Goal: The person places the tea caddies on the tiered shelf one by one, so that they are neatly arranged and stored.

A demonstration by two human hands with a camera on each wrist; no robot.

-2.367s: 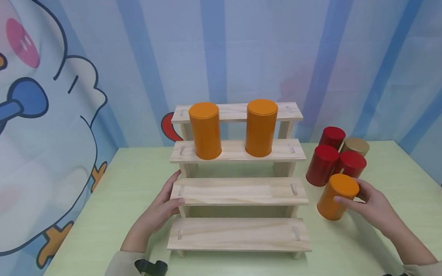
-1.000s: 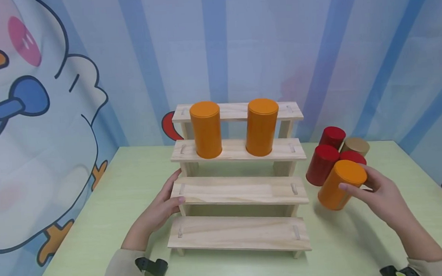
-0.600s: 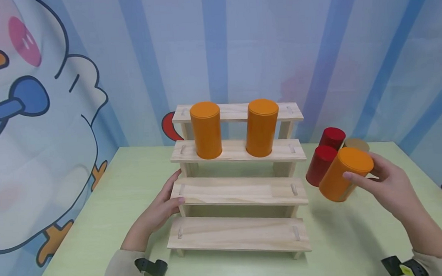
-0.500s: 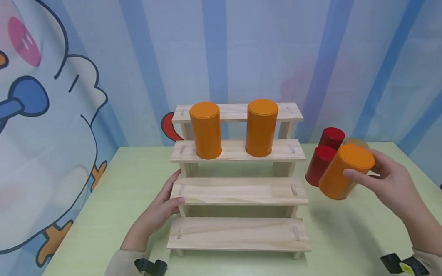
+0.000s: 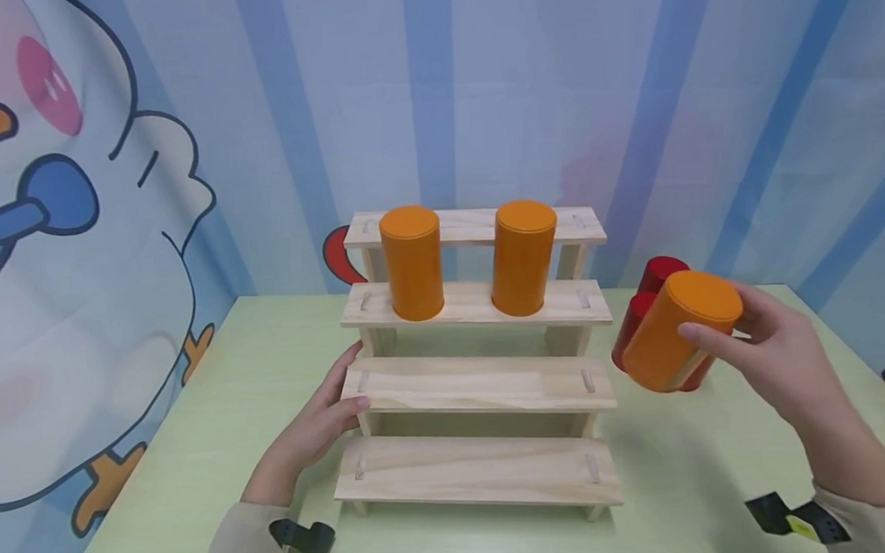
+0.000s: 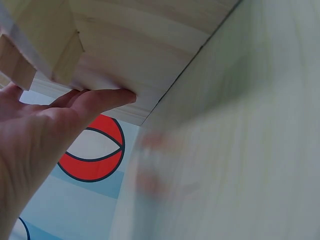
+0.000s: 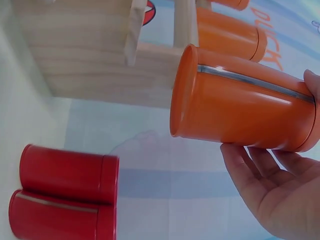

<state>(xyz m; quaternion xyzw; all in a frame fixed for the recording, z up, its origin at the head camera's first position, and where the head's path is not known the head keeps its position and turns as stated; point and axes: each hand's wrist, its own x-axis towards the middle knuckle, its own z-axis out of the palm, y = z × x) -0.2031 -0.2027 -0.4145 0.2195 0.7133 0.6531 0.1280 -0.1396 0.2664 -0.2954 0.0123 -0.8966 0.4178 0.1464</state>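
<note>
Two-handed: gripped orange canister (image 5: 660,344), seemingly light, stiff, slick, near top with right hand (image 5: 777,355), rack (image 5: 478,383) with left hand (image 5: 318,425).

The orange can (image 5: 659,340) hovers tilted beside the wooden rack (image 5: 478,381).

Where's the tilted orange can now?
In the head view, the orange can is right of the wooden rack, in the right hand's grip, partly hiding the red cans.

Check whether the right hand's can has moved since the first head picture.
Yes, upward in the head view. Against the rack, the can had its top level with the third shelf down; now its top is level with the second shelf.
</note>
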